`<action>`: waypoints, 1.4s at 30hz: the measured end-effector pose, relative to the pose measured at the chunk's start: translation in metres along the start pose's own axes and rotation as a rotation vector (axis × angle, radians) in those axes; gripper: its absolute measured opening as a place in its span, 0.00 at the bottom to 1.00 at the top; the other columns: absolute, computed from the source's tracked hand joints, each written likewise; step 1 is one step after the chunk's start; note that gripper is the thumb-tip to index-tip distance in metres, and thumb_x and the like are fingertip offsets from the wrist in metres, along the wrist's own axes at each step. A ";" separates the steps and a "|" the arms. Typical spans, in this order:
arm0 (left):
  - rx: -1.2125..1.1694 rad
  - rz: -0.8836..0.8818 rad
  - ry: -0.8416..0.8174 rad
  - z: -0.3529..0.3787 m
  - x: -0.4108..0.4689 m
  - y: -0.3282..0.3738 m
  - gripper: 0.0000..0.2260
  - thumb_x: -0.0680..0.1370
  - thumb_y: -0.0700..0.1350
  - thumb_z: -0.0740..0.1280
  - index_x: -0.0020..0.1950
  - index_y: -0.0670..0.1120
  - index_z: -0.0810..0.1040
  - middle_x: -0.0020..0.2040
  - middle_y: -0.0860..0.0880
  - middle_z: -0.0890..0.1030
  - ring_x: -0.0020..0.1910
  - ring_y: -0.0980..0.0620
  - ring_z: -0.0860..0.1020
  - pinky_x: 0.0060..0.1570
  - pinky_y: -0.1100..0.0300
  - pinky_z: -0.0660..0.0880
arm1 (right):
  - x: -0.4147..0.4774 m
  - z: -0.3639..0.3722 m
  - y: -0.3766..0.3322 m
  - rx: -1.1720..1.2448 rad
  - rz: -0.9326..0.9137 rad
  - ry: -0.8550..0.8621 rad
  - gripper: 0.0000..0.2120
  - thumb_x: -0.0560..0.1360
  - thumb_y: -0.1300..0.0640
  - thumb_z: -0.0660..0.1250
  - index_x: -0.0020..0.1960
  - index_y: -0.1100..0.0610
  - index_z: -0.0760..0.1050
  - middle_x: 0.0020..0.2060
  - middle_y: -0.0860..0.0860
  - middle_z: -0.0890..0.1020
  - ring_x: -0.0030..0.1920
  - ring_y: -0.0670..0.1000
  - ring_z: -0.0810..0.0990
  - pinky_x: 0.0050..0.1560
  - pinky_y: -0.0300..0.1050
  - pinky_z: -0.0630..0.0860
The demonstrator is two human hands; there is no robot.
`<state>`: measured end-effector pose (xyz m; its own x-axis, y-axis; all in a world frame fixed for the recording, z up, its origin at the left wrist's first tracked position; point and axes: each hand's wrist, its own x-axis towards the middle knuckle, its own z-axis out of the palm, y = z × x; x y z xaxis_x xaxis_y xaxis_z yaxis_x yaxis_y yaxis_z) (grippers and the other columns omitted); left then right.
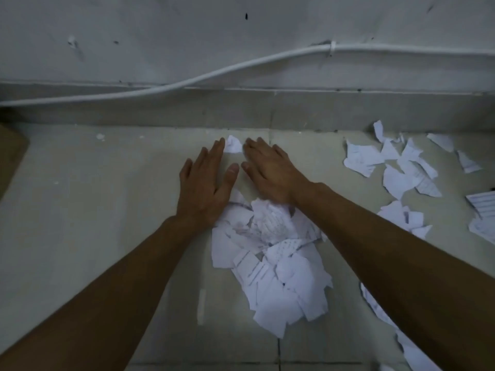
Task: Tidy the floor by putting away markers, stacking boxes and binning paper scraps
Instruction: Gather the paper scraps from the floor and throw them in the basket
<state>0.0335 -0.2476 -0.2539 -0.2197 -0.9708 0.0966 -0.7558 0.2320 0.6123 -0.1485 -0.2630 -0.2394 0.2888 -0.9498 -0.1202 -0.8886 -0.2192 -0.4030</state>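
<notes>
The left hand [206,183] and right hand [270,172] lie flat, fingers straight and gripping nothing, flanking a stray scrap [233,145] at twelve o'clock, which is best swept toward six o'clock into the paper pile [273,253], palms low so nothing slips under.

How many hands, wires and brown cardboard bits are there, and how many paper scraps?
Hands: 2 (left hand, right hand)
White cable: 1
Brown cardboard: 1
Paper scraps: too many, overlapping, to count
Total counted: 4
</notes>
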 end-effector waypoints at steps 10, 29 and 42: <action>-0.151 0.262 -0.187 -0.005 -0.061 0.007 0.30 0.78 0.68 0.53 0.74 0.52 0.68 0.74 0.54 0.69 0.76 0.53 0.61 0.75 0.48 0.54 | -0.142 -0.020 -0.001 0.113 0.057 -0.042 0.51 0.66 0.22 0.59 0.80 0.45 0.48 0.81 0.47 0.47 0.80 0.50 0.44 0.78 0.58 0.46; -0.033 0.365 0.024 0.018 -0.126 0.023 0.15 0.80 0.55 0.60 0.54 0.45 0.77 0.50 0.47 0.81 0.49 0.49 0.75 0.50 0.59 0.67 | -0.144 0.063 -0.037 0.003 -0.141 0.439 0.18 0.71 0.48 0.66 0.54 0.59 0.79 0.45 0.55 0.82 0.45 0.58 0.80 0.45 0.52 0.77; -0.493 0.069 0.190 -0.027 -0.114 0.048 0.11 0.81 0.57 0.58 0.50 0.50 0.72 0.42 0.55 0.78 0.43 0.59 0.79 0.45 0.64 0.75 | -0.110 0.016 -0.089 0.371 -0.171 0.543 0.16 0.78 0.51 0.60 0.45 0.62 0.80 0.35 0.56 0.83 0.34 0.53 0.82 0.37 0.42 0.76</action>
<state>0.0388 -0.1271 -0.2144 -0.1081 -0.9590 0.2621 -0.3541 0.2835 0.8912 -0.0950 -0.1353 -0.2046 0.1085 -0.9074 0.4060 -0.6376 -0.3769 -0.6719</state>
